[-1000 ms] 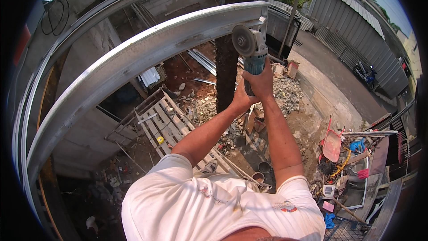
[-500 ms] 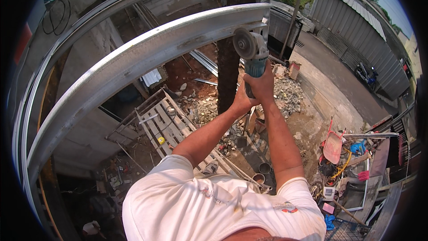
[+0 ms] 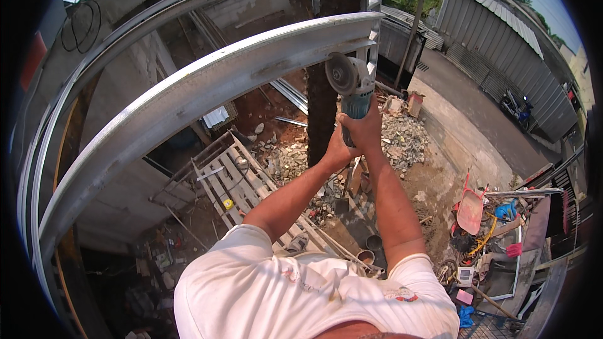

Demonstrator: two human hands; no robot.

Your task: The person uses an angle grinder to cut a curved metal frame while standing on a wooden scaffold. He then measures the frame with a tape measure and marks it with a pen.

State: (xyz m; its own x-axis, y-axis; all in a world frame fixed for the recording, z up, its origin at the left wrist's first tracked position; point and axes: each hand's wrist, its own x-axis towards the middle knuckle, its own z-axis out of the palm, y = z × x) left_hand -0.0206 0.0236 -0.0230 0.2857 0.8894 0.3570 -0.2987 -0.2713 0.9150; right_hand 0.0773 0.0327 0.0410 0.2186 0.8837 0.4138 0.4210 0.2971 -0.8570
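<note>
Out ahead at arm's length, both my hands grip an angle grinder with a teal body, a grey head and a round disc. My right hand wraps round the body. Lower down, my left hand closes on the rear handle. The disc's upper edge is close under a long silvery metal beam, near its far right end; I cannot tell whether they touch. At that end the beam meets an upright metal post.
Below stands a slatted wooden platform with a yellow tape measure. Rubble lies by a dark trunk-like post. At right are a pink wheelbarrow and mixed scrap. More metal rails run along the left.
The grinder and both hands have shifted slightly down and left in the picture. The disc sits lower against the beam. Both hands keep their hold.
</note>
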